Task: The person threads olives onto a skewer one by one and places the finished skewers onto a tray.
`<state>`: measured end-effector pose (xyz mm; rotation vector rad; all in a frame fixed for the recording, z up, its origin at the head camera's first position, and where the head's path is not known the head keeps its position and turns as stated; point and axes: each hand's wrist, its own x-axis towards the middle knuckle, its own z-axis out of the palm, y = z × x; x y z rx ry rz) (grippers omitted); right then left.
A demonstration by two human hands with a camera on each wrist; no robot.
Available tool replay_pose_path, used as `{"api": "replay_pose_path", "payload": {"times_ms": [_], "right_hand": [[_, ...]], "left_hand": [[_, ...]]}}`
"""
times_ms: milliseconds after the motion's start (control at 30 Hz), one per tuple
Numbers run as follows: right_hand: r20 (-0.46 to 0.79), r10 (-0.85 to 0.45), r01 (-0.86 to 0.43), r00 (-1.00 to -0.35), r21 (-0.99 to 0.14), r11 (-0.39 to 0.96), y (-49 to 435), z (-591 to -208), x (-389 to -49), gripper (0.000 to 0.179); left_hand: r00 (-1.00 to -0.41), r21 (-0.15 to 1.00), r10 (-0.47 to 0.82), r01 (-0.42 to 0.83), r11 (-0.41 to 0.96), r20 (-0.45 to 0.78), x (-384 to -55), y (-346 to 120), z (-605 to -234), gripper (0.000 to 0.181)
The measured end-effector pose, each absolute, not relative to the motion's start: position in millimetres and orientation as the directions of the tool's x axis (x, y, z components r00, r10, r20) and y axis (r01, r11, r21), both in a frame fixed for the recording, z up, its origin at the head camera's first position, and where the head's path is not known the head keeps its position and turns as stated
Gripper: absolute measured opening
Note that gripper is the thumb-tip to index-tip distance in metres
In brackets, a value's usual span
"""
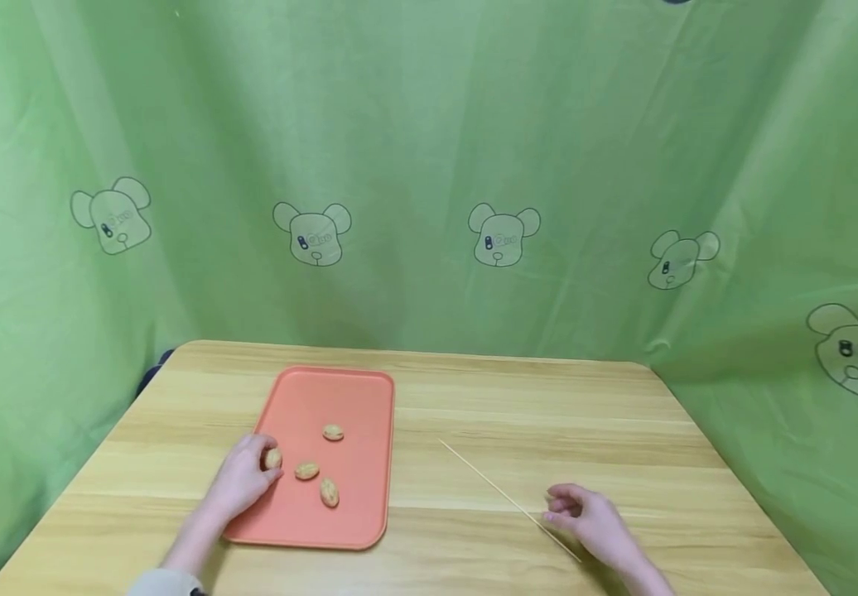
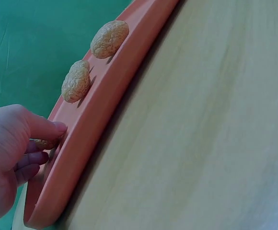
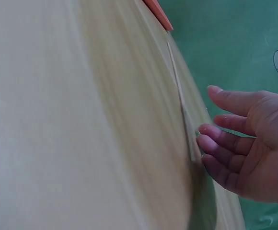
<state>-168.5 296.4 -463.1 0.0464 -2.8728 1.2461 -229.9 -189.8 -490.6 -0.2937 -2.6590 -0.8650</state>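
A wrinkled tan walnut (image 1: 273,459) is pinched between the thumb and fingers of my left hand (image 1: 244,476), at the left side of a pink tray (image 1: 362,401). In the left wrist view most of that walnut is hidden by the hand. Three more walnuts lie in the tray: one farther back (image 1: 333,432), one near the middle (image 1: 306,470) and one closer to me (image 1: 330,492). A thin wooden skewer (image 1: 490,482) lies slantwise on the table to the tray's right. Beside its near end hovers my right hand (image 1: 585,520), fingers loosely bent and holding nothing.
The pink tray lies flat on a wood-grain table (image 1: 623,430), left of its middle. Green curtains (image 1: 407,149) printed with bear heads hang behind the table and at both sides.
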Motion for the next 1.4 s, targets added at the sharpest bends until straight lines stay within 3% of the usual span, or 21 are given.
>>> {"api": "replay_pose_path", "payload": {"times_ms": [233, 633, 1400], "right_hand": [[0.050, -0.065, -0.082, -0.997, -0.704, 0.706, 290.8, -469.5, -167.5, 0.037], [0.083, -0.005, -0.055, -0.997, -0.604, 0.795, 280.6, -477.8, -169.4, 0.021], [0.151, -0.017, -0.089, -0.988, -0.484, 0.871, 283.3, -478.0, -168.2, 0.015]], "left_hand": [[-0.940, 0.557, 0.071, 0.258, 0.789, 0.335, -230.9, -191.1, -491.4, 0.032], [-0.965, 0.630, 0.050, 0.206, 0.749, 0.256, -224.9, -193.8, -487.1, 0.034], [-0.965, 0.717, 0.037, 0.219, 0.662, 0.261, -221.9, -185.7, -470.3, 0.028]]}}
